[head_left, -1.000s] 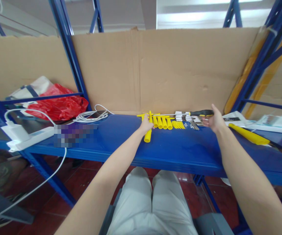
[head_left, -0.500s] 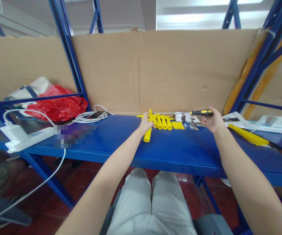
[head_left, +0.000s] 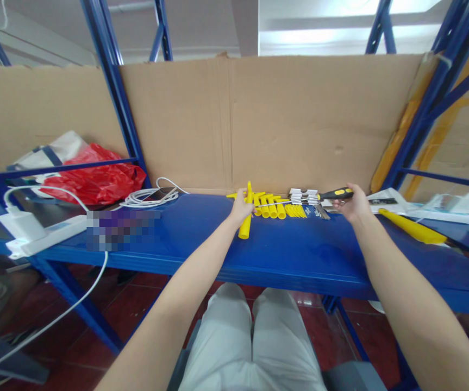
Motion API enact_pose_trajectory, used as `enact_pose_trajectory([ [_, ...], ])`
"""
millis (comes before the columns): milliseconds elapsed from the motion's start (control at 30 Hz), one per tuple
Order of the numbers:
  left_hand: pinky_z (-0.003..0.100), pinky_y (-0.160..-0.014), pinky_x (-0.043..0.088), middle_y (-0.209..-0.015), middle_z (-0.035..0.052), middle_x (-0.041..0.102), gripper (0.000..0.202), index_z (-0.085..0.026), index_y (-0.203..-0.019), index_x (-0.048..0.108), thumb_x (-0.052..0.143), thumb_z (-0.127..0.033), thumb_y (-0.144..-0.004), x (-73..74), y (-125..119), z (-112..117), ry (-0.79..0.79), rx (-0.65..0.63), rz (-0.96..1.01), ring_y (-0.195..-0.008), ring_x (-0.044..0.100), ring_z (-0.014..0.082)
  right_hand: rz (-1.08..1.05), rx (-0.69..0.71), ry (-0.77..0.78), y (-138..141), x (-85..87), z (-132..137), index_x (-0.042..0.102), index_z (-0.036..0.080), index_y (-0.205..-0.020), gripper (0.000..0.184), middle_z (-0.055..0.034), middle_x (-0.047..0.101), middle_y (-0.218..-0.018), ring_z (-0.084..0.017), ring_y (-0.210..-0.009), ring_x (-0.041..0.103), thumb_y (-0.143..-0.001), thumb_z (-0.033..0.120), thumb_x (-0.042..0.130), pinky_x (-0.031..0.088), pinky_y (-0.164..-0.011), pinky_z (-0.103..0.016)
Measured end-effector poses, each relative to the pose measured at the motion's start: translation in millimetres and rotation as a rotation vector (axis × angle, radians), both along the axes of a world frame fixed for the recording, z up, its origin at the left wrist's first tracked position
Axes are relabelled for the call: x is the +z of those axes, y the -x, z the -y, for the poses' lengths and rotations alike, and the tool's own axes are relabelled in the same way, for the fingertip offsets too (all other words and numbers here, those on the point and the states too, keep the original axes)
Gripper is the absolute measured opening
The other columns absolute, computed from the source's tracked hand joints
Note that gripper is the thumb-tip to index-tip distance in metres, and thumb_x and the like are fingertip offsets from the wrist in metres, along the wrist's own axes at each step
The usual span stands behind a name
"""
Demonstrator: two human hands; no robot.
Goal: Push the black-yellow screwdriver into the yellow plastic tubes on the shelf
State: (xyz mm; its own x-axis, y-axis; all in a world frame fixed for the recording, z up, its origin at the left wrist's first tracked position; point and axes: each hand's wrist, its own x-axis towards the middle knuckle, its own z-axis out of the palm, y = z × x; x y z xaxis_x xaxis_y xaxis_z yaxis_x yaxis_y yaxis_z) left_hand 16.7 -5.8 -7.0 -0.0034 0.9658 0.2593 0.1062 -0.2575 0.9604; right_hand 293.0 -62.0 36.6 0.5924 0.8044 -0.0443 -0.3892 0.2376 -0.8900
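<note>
My left hand [head_left: 240, 209] is closed around a long yellow plastic piece [head_left: 246, 225] that lies on the blue shelf [head_left: 283, 250]. My right hand [head_left: 350, 205] grips the black-and-yellow handle of a screwdriver [head_left: 334, 193]; its thin shaft runs left, slightly lifted, towards the left hand. Between the hands a row of several smaller yellow plastic pieces [head_left: 277, 207] lies against the cardboard, with small white parts [head_left: 304, 194] just behind them.
A cardboard sheet [head_left: 283, 119] walls off the back of the shelf. A coiled white cable [head_left: 148, 196] and a red plastic bag [head_left: 91, 182] lie to the left, with a white power strip [head_left: 34, 233]. A long yellow tube [head_left: 411, 227] and papers lie to the right.
My right hand has closed on the screwdriver handle and lifted it a little off the shelf. My left hand has kept its hold on the long yellow piece.
</note>
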Motion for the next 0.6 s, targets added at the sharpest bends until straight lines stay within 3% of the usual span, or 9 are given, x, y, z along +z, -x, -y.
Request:
enact_pose_trajectory([
  [200,0.016,-0.038,0.039,-0.137,0.0084,0.053,0.069,-0.024,-0.123,0.045,0.050,0.010,-0.063,0.2,0,0,-0.016,0.007,0.017,-0.048,0.054,0.0021,0.137,0.145,0.088,10,-3.1,-1,0.049,0.018,-0.071,0.029,0.0018,0.045,-0.050,-0.010,-0.042,0.046,-0.098,0.028,0.042,0.041,-0.038,-0.018],
  [333,0.016,-0.037,0.039,-0.135,0.0085,0.054,0.071,-0.023,-0.123,0.044,0.049,0.010,-0.062,0.4,0,1,-0.020,-0.012,0.002,-0.046,0.053,0.0024,0.282,0.282,0.136,18,-8.1,-1,0.054,0.017,-0.075,0.024,-0.0005,0.053,-0.054,-0.011,-0.045,0.053,-0.096,0.027,0.050,0.046,-0.042,-0.019],
  [433,0.016,-0.038,0.040,-0.131,0.0076,0.057,0.071,-0.024,-0.124,0.044,0.050,0.009,-0.062,0.5,-1,2,-0.027,-0.022,-0.028,-0.047,0.055,0.0031,0.484,0.455,0.139,22,-18.2,-3,0.060,0.016,-0.081,0.007,-0.0024,0.062,-0.064,-0.011,-0.049,0.058,-0.086,0.017,0.066,0.050,-0.047,-0.021],
  [533,0.016,-0.039,0.042,-0.131,0.0083,0.057,0.071,-0.024,-0.125,0.045,0.052,0.008,-0.062,0.5,-2,4,-0.032,-0.047,-0.060,-0.050,0.057,0.0040,0.751,0.640,0.149,29,-33.3,-10,0.064,0.017,-0.086,0.015,-0.0045,0.069,-0.077,-0.014,-0.061,0.065,-0.075,0.013,0.074,0.053,-0.054,-0.023],
  [600,0.016,-0.040,0.044,-0.134,0.0093,0.056,0.071,-0.024,-0.125,0.046,0.053,0.007,-0.062,0.1,-4,5,-0.034,-0.078,-0.081,-0.051,0.058,0.0045,0.970,0.678,0.098,35,-43.9,-18,0.066,0.019,-0.089,0.020,-0.0049,0.071,-0.089,-0.016,-0.071,0.068,-0.072,0.014,0.075,0.056,-0.064,-0.027],
])
